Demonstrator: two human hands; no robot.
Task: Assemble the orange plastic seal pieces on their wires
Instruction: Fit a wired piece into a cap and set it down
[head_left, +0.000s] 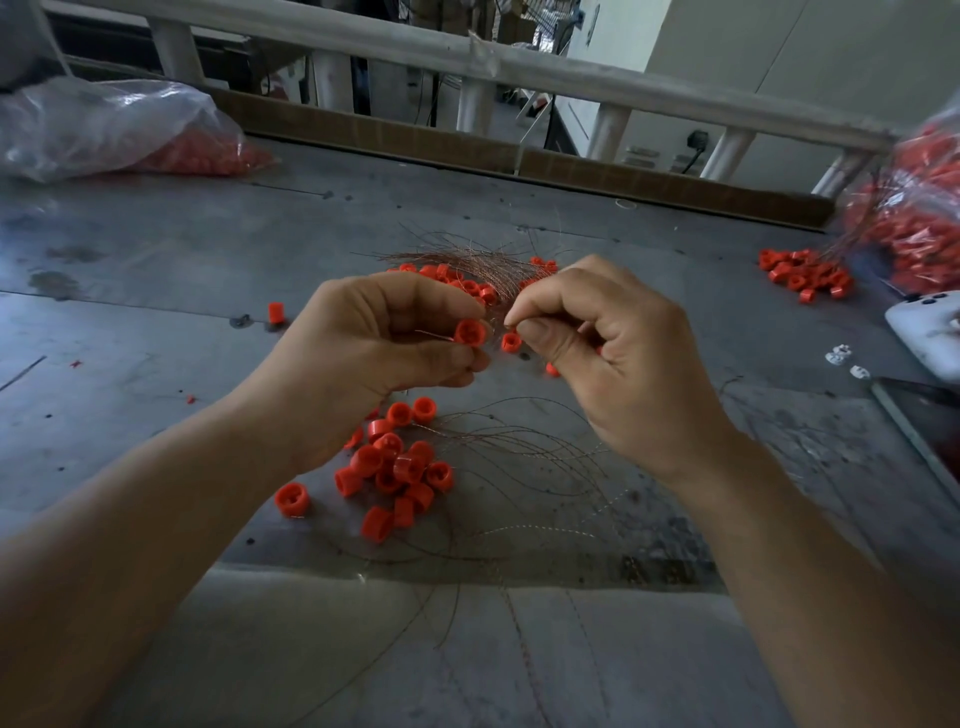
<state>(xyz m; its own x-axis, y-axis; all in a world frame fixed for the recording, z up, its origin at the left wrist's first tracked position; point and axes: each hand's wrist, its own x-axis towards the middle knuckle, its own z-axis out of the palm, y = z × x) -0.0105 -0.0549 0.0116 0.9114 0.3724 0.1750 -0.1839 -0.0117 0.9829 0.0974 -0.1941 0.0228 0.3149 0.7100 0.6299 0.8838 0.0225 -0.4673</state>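
My left hand (363, 353) pinches a small orange seal piece (470, 332) between thumb and fingers above the grey table (156, 291). Close to its right, my right hand (613, 353) pinches a thin wire end (506, 323) between thumb and forefinger, a short gap from the piece. A heap of orange seal pieces (395, 467) with wires trailing to the right lies below my hands. Behind my hands lies a bundle of copper wires (467, 257) with more orange pieces (447, 275) around it.
A clear bag of orange pieces (119, 130) lies at the back left, another bag (914, 208) at the right edge with a small pile (805, 273) beside it. A white device (924, 332) and a dark flat panel (924, 415) sit at the right. A railing (467, 57) runs behind.
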